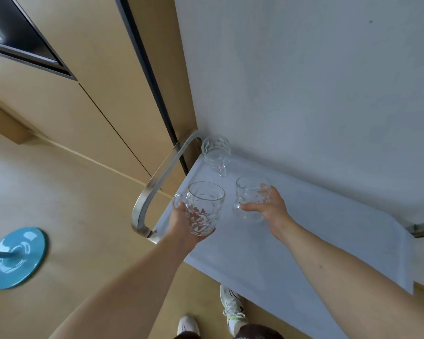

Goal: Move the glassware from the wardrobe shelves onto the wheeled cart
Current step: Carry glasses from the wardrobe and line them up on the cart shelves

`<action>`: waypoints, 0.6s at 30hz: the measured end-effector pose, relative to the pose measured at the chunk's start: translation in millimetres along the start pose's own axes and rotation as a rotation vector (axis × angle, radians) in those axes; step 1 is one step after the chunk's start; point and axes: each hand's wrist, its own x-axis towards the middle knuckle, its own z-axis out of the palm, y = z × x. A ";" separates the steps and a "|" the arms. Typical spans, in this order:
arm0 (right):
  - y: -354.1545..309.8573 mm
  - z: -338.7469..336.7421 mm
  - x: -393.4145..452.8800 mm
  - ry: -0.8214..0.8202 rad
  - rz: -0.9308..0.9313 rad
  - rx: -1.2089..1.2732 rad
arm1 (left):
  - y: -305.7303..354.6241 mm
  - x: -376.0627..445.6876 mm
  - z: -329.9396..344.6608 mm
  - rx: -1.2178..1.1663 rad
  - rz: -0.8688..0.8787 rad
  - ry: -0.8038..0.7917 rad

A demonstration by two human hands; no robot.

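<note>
Head view: three glass mugs, one [216, 152] on cart [304, 241], one [203, 207] [251, 198] gripped in each of two hands [181, 231] [272, 209].

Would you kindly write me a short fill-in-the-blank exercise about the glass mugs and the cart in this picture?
1. The number of glass mugs in view is ____.
2. The left hand grips a cut-glass mug above the cart's ____ handle.
3. The right hand holds a second mug over the cart top, which is covered by a pale ____.
4. The mug by the wall is held by ____ hand.

Missing words: three; metal; cloth; neither
</note>
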 end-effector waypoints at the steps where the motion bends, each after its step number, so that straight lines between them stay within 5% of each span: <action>1: -2.6 0.3 5.9 -0.008 -0.012 -0.043 | 2.6 4.3 -1.8 0.003 -0.002 -0.003; 18: -20.5 9.5 70.8 -0.046 -0.121 -0.314 | 25.4 55.9 -1.6 0.107 -0.035 -0.081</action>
